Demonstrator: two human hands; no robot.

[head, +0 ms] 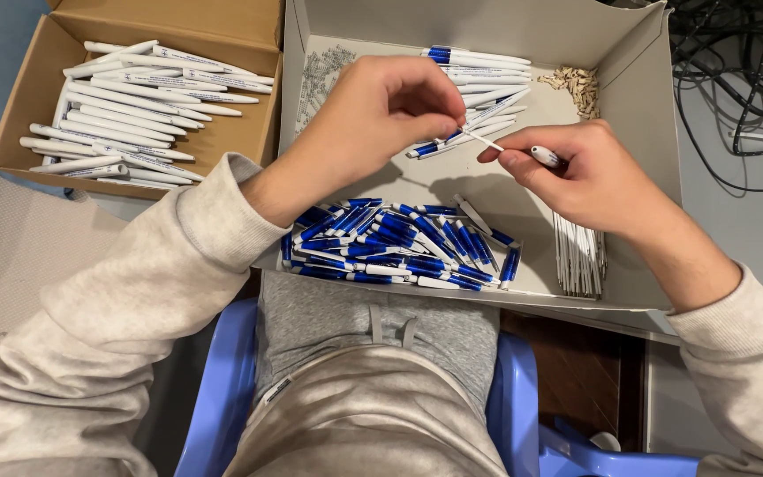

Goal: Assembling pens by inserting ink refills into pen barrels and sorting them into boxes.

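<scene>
My left hand (381, 115) pinches the end of a thin white refill (486, 140) above a grey cardboard tray (638, 115). My right hand (576, 177) holds a small white pen part (545, 156), and the refill's other end meets it at my fingertips. Below both hands lies a heap of blue and white pen parts (399, 247). Behind my hands rests a smaller pile of white and blue pens (479, 75). A bundle of white refills (578, 256) sits under my right wrist.
A brown box (249, 132) at the left holds several finished white pens (130, 106). Small springs (320, 75) and tan bits (580, 87) lie in the tray's far corners. Black cables (735, 62) tangle at the right. I sit on a blue chair (222, 397).
</scene>
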